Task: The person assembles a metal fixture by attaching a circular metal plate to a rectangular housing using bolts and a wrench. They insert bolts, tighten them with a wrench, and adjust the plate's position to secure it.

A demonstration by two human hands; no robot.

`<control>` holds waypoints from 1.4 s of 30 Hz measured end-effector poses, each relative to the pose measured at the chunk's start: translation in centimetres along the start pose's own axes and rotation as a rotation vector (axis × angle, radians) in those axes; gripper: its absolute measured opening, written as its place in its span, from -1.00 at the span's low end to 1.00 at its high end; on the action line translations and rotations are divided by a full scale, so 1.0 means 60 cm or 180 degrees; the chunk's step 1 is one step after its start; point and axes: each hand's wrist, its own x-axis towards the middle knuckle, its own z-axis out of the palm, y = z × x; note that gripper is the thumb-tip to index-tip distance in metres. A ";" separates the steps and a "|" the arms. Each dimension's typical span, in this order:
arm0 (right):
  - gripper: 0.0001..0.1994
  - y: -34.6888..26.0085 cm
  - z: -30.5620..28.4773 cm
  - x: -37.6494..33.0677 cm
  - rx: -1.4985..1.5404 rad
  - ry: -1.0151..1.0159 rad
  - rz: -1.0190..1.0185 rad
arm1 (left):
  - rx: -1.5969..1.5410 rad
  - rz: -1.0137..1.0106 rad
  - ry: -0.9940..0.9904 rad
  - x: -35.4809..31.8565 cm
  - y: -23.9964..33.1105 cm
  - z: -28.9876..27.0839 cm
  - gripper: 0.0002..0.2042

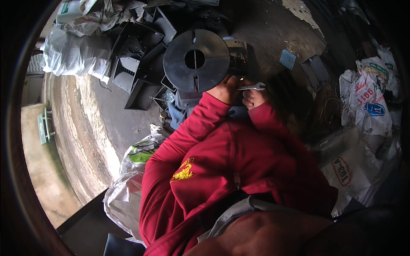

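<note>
A dark round disc (178,64) with a central hole and two slots stands in front of me. Close by its lower right edge, my left hand (224,89) has its fingers bent together near a metal assembly (237,55); what they grip is hidden. To the right of it my right hand (253,98) is closed at a silver open-end wrench (253,87), which lies across between both hands. One jaw of the wrench points right; its other end disappears by the left fingers.
Several dark metal housings (143,94) are heaped left of the disc, near a small box of shiny small parts (167,97). White sacks (367,96) lie at the right, and a white bag (126,194) at the lower left. A blue piece (288,59) rests on the floor near another housing (315,71).
</note>
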 end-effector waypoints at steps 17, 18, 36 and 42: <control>-0.74 -0.023 0.024 -0.007 -0.0235 0.0442 0.0264 | -0.0135 0.0007 0.0210 -0.010 -0.002 0.017 -0.80; -0.76 -0.019 0.005 -0.003 -0.0323 0.0477 0.0136 | 0.0042 0.0260 0.0373 -0.008 -0.010 0.021 -0.78; -0.72 -0.033 0.020 0.002 -0.0744 0.0282 0.0352 | -0.0576 0.0149 0.0130 -0.011 -0.007 0.022 -0.83; -0.80 -0.039 0.031 0.002 -0.0725 0.0367 0.0409 | -0.0405 -0.0114 0.0302 -0.017 -0.003 0.022 -0.80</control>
